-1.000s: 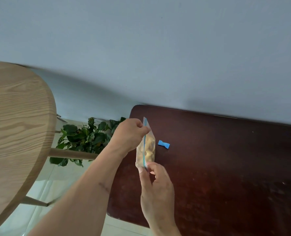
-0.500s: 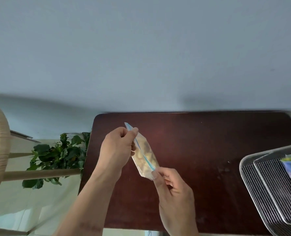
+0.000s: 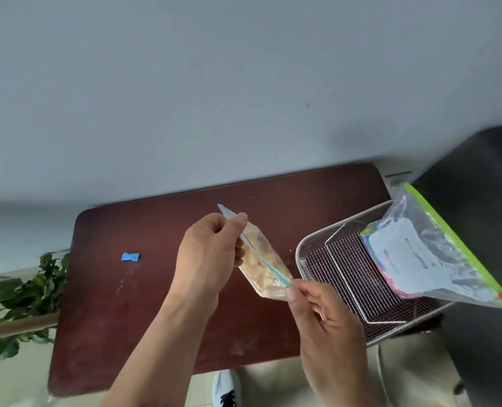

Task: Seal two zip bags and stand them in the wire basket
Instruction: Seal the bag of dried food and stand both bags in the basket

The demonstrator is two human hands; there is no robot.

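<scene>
A small clear zip bag (image 3: 263, 261) with pale yellow snacks and a blue zip strip hangs above the dark brown table (image 3: 155, 304). My left hand (image 3: 211, 254) pinches the far end of its zip strip. My right hand (image 3: 323, 315) pinches the near end between thumb and fingers. The silver wire basket (image 3: 343, 277) sits at the table's right end. A larger clear zip bag (image 3: 437, 254) with a green zip strip and colourful contents leans in it, tilted to the right.
A small blue clip (image 3: 131, 256) lies on the table's left part. A green leafy plant (image 3: 23, 295) stands left of the table. A dark object (image 3: 484, 201) rises at the far right behind the basket. My white shoe (image 3: 226, 389) shows below the table edge.
The view has swung to the right, bringing the whole basket and the larger bag into sight. Both hands still hold the small bag, now closer to the basket.
</scene>
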